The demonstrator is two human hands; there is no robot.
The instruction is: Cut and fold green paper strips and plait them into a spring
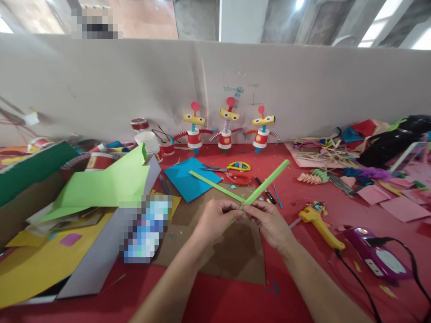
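Observation:
Two light green paper strips cross in a V between my hands, above a brown cardboard sheet. My left hand pinches the strips near where they meet. Close against it, my right hand pinches the same joint from the other side. One strip points up to the right, the other up to the left. Fingers partly hide the joint, so I cannot tell how the strips are joined. Beyond the hands lie a blue paper square, yellow-handled scissors and a black pen.
Three paper-cup robot figures stand along the white partition. At left, a box holds coloured paper. A yellow glue gun and a purple power strip with cords lie at right. Pink paper pieces and craft sticks lie beyond them.

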